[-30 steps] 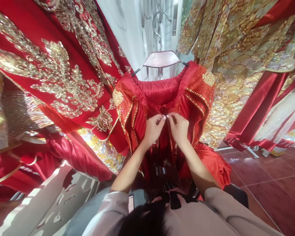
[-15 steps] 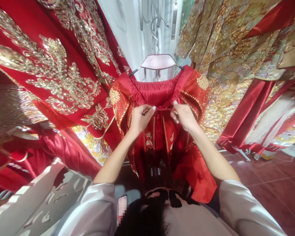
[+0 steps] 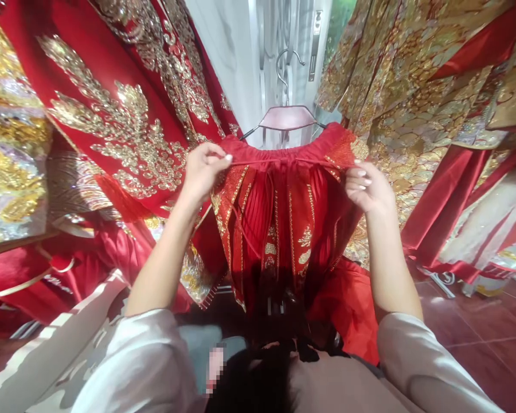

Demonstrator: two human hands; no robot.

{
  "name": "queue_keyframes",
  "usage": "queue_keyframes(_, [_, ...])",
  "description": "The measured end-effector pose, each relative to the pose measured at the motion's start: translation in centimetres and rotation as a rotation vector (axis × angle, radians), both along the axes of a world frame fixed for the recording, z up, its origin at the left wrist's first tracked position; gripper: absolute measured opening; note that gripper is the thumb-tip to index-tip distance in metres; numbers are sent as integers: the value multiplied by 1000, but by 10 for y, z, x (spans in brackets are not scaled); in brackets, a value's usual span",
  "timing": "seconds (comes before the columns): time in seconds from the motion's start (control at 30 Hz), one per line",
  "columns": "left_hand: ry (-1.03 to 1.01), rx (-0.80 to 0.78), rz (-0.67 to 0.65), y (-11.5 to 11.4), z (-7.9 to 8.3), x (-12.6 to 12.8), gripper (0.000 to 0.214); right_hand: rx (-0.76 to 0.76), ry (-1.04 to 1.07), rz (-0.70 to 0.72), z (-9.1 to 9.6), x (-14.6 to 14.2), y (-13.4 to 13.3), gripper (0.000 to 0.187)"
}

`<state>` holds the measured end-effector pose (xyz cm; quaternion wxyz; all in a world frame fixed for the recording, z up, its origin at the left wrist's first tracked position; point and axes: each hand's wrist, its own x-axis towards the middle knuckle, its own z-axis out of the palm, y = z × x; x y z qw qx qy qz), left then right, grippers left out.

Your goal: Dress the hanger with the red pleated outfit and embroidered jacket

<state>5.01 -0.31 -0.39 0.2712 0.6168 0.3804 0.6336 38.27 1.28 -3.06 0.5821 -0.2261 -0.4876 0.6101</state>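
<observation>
A red pleated skirt (image 3: 258, 203) with gold-trimmed panels hangs from a hanger (image 3: 287, 117) in front of me, its gathered waistband at the top. Along the front of that waistband runs a thin red drawstring (image 3: 262, 165), stretched nearly level. My left hand (image 3: 204, 172) pinches it near the skirt's left edge, thumb against the fingers. At the right edge, my right hand (image 3: 367, 186) is closed on the other end, with the fingers curled. A loose length of cord dangles down the front left of the skirt.
Red cloth with gold sequin embroidery (image 3: 124, 126) hangs close on the left. Gold patterned garments (image 3: 404, 86) crowd the right side. A white cut-out panel (image 3: 64, 338) stands at lower left, and dark red floor tiles (image 3: 477, 327) show at lower right.
My hands have moved apart from the middle of the waistband to its two sides and slightly up. The drawstring is now drawn out straight, and the waistband lies more gathered across the front.
</observation>
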Motion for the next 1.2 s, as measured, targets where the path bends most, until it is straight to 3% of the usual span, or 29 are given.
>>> queue_keyframes(0.07, [-3,56,38,-2,6,-11,21,29,-33,-27,-8,7,1,39])
queue_keyframes(0.17, [-75,78,-8,-9,11,-3,21,145,-24,-28,-10,0,-1,40])
queue_keyframes(0.27, [-103,-33,-156,-17,17,13,13,249,-24,-74,3,-22,-8,39])
queue_keyframes(0.37, [65,-66,-208,-20,21,19,9,303,-67,-216,22,-50,-12,41])
queue_keyframes(0.43, [297,1,-99,-20,20,17,12,363,-65,-317,29,-66,-10,40])
queue_keyframes(0.5, [557,89,156,-21,15,13,9,452,-131,-419,30,-76,-5,35])
queue_keyframes(0.6, [795,201,541,-25,3,12,8,610,-438,-624,20,-81,1,28])
queue_keyframes(0.73, [864,275,663,-25,-11,18,15,734,-813,-857,8,-81,3,21])
queue_keyframes(0.93, [816,275,485,-13,-6,15,22,886,-1074,-747,13,-78,14,16])
queue_keyframes(1.03, [809,289,453,-15,12,9,22,835,-1062,-651,21,-72,16,8])
queue_keyframes(1.2, [629,417,465,-8,50,-2,15,828,-945,-487,48,-57,17,11])
